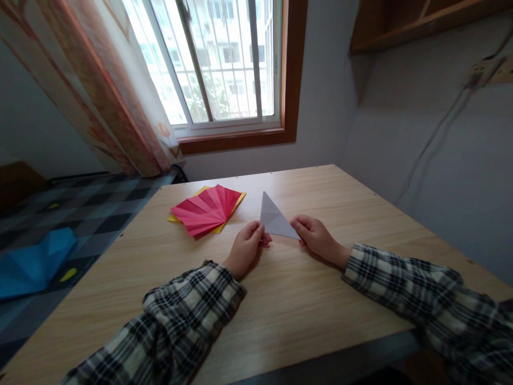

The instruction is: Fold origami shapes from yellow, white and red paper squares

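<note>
Between my two hands is a white sheet of paper (276,218) folded into a triangle, one point up and away from me. My left hand (249,243) pinches its lower left corner between thumb and fingers. At the lower right corner, my right hand (318,238) grips it the same way. The paper is held just over the wooden table, tilted; whether its lower edge touches the tabletop I cannot tell. Left of it lies a fan-shaped piece of pleated red paper (208,211), with yellow paper (240,202) showing from under its edges.
The light wooden table (360,214) reaches toward a window (224,64) with a brown frame. To the left, folded blue paper (44,262) lies on a checked cloth (120,195). A patterned curtain (116,96) hangs beside the window. A cable (433,133) runs down the right wall.
</note>
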Demonstrator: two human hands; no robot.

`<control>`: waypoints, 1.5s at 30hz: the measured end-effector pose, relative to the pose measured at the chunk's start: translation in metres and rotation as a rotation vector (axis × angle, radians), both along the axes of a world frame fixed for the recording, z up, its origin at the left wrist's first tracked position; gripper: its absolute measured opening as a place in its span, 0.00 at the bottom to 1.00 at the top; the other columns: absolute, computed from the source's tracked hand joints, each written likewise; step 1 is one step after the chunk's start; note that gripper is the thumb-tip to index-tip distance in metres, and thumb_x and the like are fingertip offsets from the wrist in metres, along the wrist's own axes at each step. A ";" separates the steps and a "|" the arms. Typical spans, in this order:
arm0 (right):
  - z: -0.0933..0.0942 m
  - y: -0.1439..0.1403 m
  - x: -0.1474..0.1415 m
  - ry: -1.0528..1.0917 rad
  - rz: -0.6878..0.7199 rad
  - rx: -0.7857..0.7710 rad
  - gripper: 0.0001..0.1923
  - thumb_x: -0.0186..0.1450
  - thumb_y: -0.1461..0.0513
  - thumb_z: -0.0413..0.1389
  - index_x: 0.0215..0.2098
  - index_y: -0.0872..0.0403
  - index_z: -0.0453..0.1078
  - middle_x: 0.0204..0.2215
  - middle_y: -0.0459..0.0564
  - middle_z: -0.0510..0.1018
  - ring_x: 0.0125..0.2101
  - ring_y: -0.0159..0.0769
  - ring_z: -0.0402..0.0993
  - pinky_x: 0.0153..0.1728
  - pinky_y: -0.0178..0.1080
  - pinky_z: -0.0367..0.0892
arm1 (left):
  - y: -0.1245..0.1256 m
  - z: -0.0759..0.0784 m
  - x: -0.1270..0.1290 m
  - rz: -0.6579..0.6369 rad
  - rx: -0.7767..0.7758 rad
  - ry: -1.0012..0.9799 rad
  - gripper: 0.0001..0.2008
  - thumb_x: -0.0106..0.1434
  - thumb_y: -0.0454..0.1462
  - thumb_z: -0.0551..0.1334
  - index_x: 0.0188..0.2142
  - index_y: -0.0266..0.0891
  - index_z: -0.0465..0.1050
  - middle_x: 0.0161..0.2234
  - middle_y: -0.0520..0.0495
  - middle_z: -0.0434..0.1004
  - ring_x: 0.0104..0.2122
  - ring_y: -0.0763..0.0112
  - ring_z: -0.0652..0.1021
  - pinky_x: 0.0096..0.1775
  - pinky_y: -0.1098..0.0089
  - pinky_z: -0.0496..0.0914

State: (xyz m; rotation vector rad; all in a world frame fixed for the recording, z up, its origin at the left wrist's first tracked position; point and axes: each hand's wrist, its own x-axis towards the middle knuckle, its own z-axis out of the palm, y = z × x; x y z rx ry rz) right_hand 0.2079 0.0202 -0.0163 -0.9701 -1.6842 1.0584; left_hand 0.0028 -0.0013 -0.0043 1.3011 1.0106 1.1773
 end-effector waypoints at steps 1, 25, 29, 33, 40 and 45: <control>0.000 0.000 0.000 0.008 0.005 0.009 0.21 0.68 0.46 0.52 0.28 0.52 0.67 0.15 0.41 0.67 0.17 0.30 0.63 0.19 0.33 0.57 | 0.000 0.000 0.000 -0.006 0.012 -0.002 0.16 0.62 0.49 0.64 0.32 0.38 0.69 0.25 0.52 0.73 0.25 0.73 0.73 0.32 0.71 0.69; -0.008 -0.002 -0.001 0.181 0.387 -0.138 0.21 0.71 0.45 0.49 0.38 0.53 0.68 0.25 0.45 0.73 0.26 0.34 0.68 0.29 0.36 0.68 | -0.003 0.008 -0.001 -0.243 -0.017 0.026 0.15 0.63 0.48 0.63 0.31 0.38 0.69 0.25 0.52 0.67 0.28 0.71 0.68 0.37 0.69 0.64; -0.011 0.000 -0.001 0.188 0.372 -0.135 0.21 0.71 0.44 0.48 0.38 0.52 0.68 0.26 0.46 0.73 0.27 0.35 0.68 0.32 0.38 0.69 | -0.003 0.007 -0.001 -0.256 -0.023 -0.011 0.13 0.64 0.46 0.63 0.32 0.38 0.69 0.25 0.53 0.67 0.29 0.72 0.68 0.37 0.70 0.63; -0.010 0.001 -0.001 0.163 0.328 -0.055 0.21 0.72 0.45 0.47 0.38 0.52 0.68 0.27 0.46 0.71 0.28 0.35 0.67 0.35 0.39 0.69 | -0.002 0.005 -0.002 -0.250 -0.024 -0.026 0.13 0.65 0.45 0.63 0.33 0.37 0.70 0.25 0.53 0.67 0.28 0.73 0.68 0.37 0.71 0.63; -0.004 0.001 -0.002 0.135 0.229 -0.001 0.18 0.72 0.49 0.49 0.45 0.52 0.71 0.31 0.47 0.74 0.32 0.36 0.70 0.33 0.37 0.69 | 0.001 -0.002 -0.003 -0.236 -0.023 -0.080 0.13 0.64 0.45 0.64 0.31 0.37 0.70 0.24 0.54 0.67 0.28 0.74 0.68 0.36 0.72 0.63; -0.002 0.003 0.000 0.130 0.181 0.039 0.13 0.70 0.54 0.53 0.48 0.52 0.71 0.33 0.48 0.76 0.33 0.36 0.72 0.31 0.36 0.69 | 0.001 -0.003 -0.002 -0.203 -0.007 -0.044 0.14 0.64 0.46 0.64 0.33 0.37 0.71 0.23 0.54 0.66 0.26 0.75 0.67 0.34 0.72 0.63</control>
